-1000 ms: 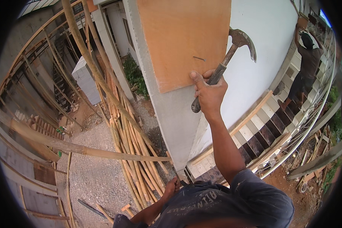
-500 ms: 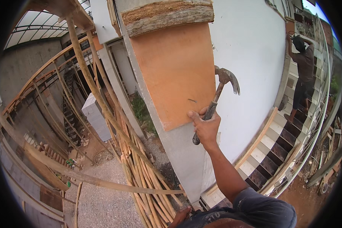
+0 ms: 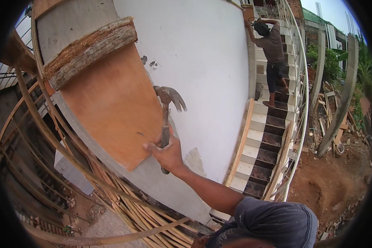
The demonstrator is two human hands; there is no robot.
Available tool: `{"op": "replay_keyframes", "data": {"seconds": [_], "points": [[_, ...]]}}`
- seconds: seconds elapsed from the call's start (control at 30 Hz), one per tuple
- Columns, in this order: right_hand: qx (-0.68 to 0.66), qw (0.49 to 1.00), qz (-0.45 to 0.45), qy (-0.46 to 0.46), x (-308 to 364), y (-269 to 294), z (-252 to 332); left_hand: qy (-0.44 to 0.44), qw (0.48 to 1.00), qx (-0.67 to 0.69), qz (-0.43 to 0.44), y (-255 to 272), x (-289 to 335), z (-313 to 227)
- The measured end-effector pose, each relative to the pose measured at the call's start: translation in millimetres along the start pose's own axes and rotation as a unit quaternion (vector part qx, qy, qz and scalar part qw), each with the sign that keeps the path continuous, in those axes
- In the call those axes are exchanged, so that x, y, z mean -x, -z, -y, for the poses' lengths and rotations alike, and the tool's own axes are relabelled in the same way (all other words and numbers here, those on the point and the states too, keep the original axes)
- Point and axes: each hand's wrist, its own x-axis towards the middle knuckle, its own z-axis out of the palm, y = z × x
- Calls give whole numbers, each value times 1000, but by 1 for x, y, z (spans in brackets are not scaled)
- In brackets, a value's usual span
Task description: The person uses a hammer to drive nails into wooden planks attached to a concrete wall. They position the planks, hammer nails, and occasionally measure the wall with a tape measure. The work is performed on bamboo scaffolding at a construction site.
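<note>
One hammer (image 3: pixel 165 119) in right hand (image 3: pixel 169 154) | at board (image 3: pixel 111 107) edge | wall (image 3: pixel 202 82) rightward (open)

1. Hammer (image 3: pixel 165 119): one, with two claw prongs.
2. Grips: two; the right grip (image 3: pixel 169 153) shows whole, the left grip (image 3: pixel 199 242) is mostly cut off by the lower edge.
3. Board (image 3: pixel 111 103): one, orange.
4. Nail (image 3: pixel 140 133): one, on the board.
5. Slab (image 3: pixel 93 51): one, bark-faced.
6. Co-worker (image 3: pixel 273 48): one.
7. Stairs (image 3: pixel 249 150): one flight, with more than five dark patches; exact count unclear.
8. Planks (image 3: pixel 239 144): two along the stairs.
9. Concrete posts (image 3: pixel 342 99): two at the right.
10. Poles (image 3: pixel 130 202): more than five in the lower pile, too overlapped to count exactly.
11. Block (image 3: pixel 74 171): one, white.
</note>
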Motion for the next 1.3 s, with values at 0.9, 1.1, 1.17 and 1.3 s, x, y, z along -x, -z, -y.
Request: {"op": "replay_keyframes", "data": {"seconds": [0.9,1.1,1.17,1.3], "points": [[-59,998,7,-35,1,-5,2,-309,911,-133,-238,49,108,-149],[-50,996,-17,-69,3,-5,13,-770,532,-222,-274,18,221,-372],[-64,996,-7,-62,3,-4,14,-809,424,-327,-242,-13,248,-437],[-90,995,2,-52,3,-3,13,-807,289,-450,-252,-75,265,-536]]}}
